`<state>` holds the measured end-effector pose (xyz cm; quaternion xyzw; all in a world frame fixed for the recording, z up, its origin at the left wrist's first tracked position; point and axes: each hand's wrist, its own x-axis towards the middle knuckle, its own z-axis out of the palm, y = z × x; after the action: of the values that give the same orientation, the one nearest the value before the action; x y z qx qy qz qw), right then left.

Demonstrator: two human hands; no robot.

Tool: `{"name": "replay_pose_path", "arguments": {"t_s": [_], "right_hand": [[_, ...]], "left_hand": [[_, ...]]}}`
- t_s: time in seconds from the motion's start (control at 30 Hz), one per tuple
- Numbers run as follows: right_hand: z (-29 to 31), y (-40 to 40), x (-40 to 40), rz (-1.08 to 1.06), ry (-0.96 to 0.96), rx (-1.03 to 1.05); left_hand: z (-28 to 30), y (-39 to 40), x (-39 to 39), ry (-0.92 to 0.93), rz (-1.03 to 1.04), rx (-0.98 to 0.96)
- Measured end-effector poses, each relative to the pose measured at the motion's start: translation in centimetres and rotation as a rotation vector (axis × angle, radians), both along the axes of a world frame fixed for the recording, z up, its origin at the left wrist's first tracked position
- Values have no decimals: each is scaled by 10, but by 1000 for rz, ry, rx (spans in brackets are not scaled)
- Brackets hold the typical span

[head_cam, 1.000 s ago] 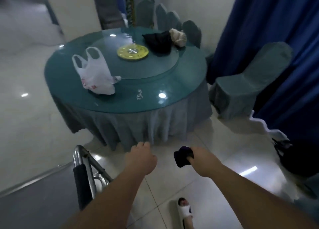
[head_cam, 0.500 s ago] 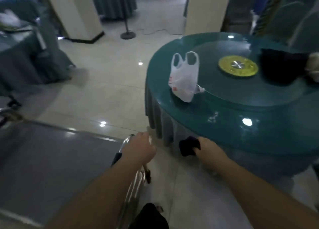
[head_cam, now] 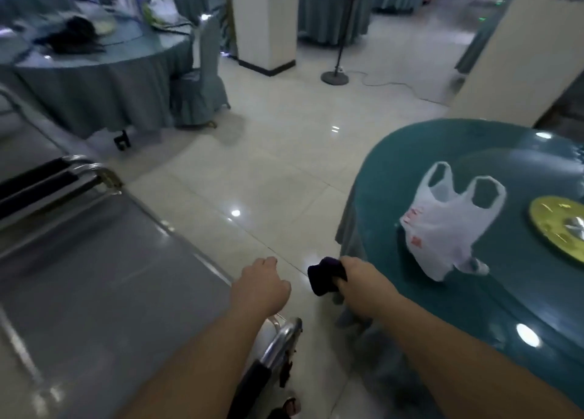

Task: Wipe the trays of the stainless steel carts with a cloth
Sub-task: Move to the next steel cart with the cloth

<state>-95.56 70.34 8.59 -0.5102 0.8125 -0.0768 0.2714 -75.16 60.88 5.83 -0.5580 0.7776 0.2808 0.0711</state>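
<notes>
The cart [head_cam: 94, 292] fills the lower left of the frame, its flat steel tray bare, likely rigid, heavy and slick, so best steadied by the padded handle [head_cam: 252, 384] at bottom centre. A second cart's handles [head_cam: 34, 181] show at left. The round bench [head_cam: 521, 308] sits lower right, carrying a plastic bag [head_cam: 448, 226]. The left hand [head_cam: 262, 287], fingers curled and holding nothing, hovers over the tray's corner. The right hand [head_cam: 363, 284] grips the cloth [head_cam: 324, 276], dark, soft and light, bunched at centre, not yet on the tray.
</notes>
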Motion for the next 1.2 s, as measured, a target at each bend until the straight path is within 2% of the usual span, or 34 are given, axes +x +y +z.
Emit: {"name": "replay_pose_path", "arguments": {"t_s": [0.13, 0.27, 0.43, 0.57, 0.73, 0.87, 1.2], "right_hand": [[-7, -75, 7, 184, 28, 12], [-27, -146, 36, 407, 39, 4], [-54, -216, 82, 765, 2, 21], [-59, -251, 116, 1061, -31, 75], [-61, -258, 148, 1340, -23, 113], [-69, -236, 171, 1571, 92, 184], [-78, -208, 229, 1794, 62, 165]], "left_hand": [[-6, -27, 32, -62, 138, -23], [-20, -40, 63, -78, 367, 42], [-28, -40, 89, -151, 649, 92], [-17, -21, 95, -191, 958, 108], [-10, 22, 76, -175, 1187, 128], [-12, 55, 58, -160, 1297, 141], [-35, 100, 55, -142, 1488, 105]]}}
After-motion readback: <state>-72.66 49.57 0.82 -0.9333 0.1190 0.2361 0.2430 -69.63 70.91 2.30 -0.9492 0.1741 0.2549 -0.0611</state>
